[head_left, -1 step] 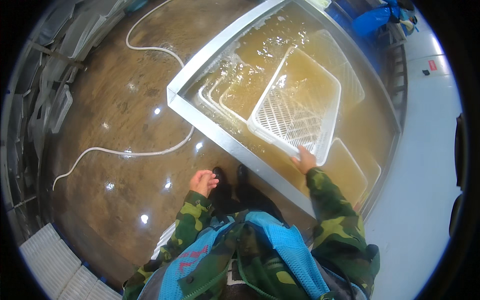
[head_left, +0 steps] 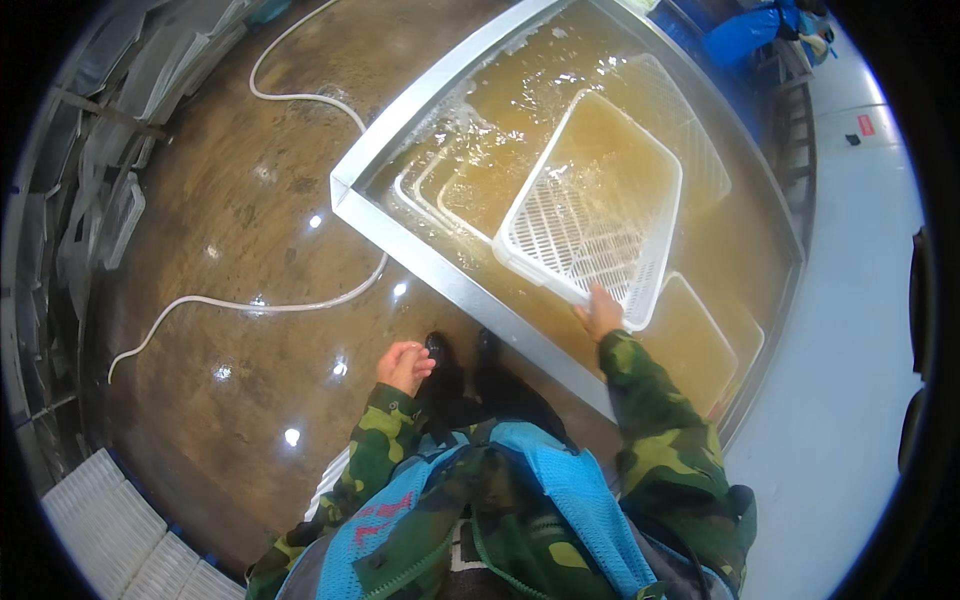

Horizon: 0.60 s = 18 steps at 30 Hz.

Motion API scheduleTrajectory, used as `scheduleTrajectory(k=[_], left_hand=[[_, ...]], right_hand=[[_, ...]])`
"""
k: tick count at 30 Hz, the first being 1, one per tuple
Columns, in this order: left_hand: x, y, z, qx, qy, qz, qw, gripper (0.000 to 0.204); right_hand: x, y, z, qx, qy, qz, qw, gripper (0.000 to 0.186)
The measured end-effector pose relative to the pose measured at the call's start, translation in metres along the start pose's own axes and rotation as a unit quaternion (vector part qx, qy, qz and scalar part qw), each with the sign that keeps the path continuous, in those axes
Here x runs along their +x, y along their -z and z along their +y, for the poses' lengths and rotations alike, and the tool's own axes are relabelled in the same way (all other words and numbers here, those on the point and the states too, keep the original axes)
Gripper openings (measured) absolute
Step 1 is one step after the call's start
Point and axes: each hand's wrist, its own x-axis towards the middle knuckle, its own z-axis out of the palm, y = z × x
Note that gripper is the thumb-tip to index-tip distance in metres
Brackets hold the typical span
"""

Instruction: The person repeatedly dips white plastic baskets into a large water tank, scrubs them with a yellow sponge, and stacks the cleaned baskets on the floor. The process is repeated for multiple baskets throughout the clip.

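Observation:
My right hand [head_left: 602,312] grips the near rim of a white perforated plastic tray [head_left: 600,230] that lies tilted in cloudy brown water [head_left: 735,230], partly submerged, inside a large metal-rimmed tank [head_left: 450,275]. More white trays show under the water, one [head_left: 710,330] to the right of my hand and others [head_left: 430,200] to the left. My left hand [head_left: 405,365] hangs outside the tank's near edge, holding nothing, with its fingers loosely bent and slightly apart.
A white hose [head_left: 250,305] snakes across the wet brown floor [head_left: 220,420]. Grey panels [head_left: 120,200] stand at the left, ribbed white panels [head_left: 100,510] at lower left. A pale surface [head_left: 840,300] runs along the right; a blue plastic object [head_left: 740,35] is at upper right.
My right hand and the tray it grips have moved slightly up and to the left. My left hand is nearly still.

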Motion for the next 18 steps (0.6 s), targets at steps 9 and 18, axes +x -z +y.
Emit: scheduleTrajectory(k=[9, 18], left_hand=[[-0.034, 0.003, -0.019, 0.048, -0.026, 0.109, 0.993, 0.018], [-0.028, -0.059, -0.074, 0.056, -0.007, 0.05, 0.997, 0.018]], right_hand=[[0.095, -0.07, -0.003, 0.036, -0.105, -0.059, 0.992, 0.028], [0.065, -0.006, 0.063, 0.029, -0.079, -0.023, 0.996, 0.021]])
